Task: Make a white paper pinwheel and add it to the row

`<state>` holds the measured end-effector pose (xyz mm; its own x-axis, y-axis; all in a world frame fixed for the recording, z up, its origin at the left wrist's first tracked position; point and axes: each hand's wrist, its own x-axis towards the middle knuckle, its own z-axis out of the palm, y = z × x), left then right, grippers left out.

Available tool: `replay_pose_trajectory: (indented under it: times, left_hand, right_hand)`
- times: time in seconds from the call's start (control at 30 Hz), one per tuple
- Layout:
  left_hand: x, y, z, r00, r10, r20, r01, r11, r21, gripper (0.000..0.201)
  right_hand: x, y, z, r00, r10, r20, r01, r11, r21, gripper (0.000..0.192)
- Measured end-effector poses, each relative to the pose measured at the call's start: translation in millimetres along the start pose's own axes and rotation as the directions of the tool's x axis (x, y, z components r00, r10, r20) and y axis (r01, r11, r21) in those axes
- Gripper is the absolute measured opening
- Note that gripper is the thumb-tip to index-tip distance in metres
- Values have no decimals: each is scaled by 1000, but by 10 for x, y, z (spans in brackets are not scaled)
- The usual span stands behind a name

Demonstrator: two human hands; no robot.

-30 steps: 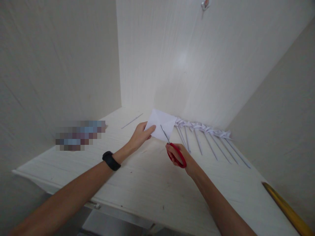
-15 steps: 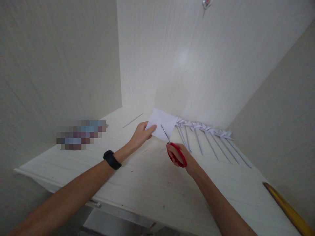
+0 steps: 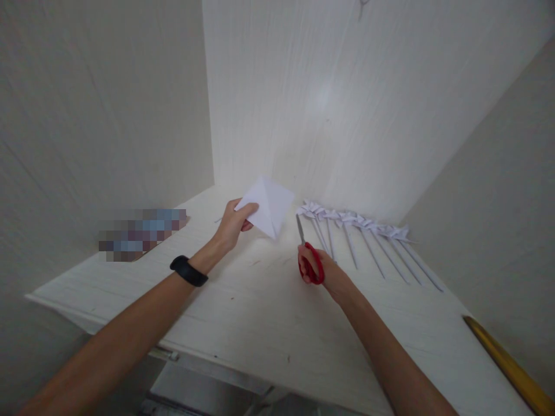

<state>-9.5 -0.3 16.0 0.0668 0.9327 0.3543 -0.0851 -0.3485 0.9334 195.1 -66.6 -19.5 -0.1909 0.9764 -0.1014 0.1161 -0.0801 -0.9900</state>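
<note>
Both hands closed: left hand [image 3: 234, 226] pinching creased white paper [image 3: 272, 203], right hand [image 3: 328, 270] gripping red-handled scissors [image 3: 308, 247] beside it.

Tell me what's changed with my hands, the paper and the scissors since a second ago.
Your left hand has carried the white paper leftward, apart from the scissors in this view. The scissors, in your right hand, have swung their tip rightward. Nothing was picked up or let go. The folded white pieces and thin sticks beside them stayed put.
</note>
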Motion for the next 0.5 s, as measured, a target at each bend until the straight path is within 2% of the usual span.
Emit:
replay_pose_trajectory:
  times: [0.07, 0.13, 0.2, 0.37, 0.43, 0.5]
  left_hand:
    - [-23, 17, -16, 982, -52, 179, 41, 997, 61, 24]
    - [-63, 38, -15, 936, -106, 335, 65, 989, 131, 18]
    - [-105, 60, -3, 887, -146, 438, 69, 980, 186, 13]
    - [-137, 54, 35, 804, -188, 564, 62, 970, 235, 14]
    - [-119, 20, 51, 802, -176, 571, 54, 973, 224, 17]
    - [-96, -17, 70, 823, -151, 548, 43, 978, 205, 19]
  right_hand:
    - [37, -12, -44, 997, -42, -60, 46, 997, 61, 43]
    - [47, -40, -67, 993, -67, -95, 78, 991, 109, 44]
    - [34, -60, -70, 993, -88, -84, 98, 987, 125, 44]
    - [-1, -24, -34, 990, -134, 33, 132, 990, 55, 33]
    - [6, -8, -26, 991, -135, 13, 134, 989, 65, 29]
    - [23, -7, -26, 989, -144, -26, 146, 985, 90, 28]
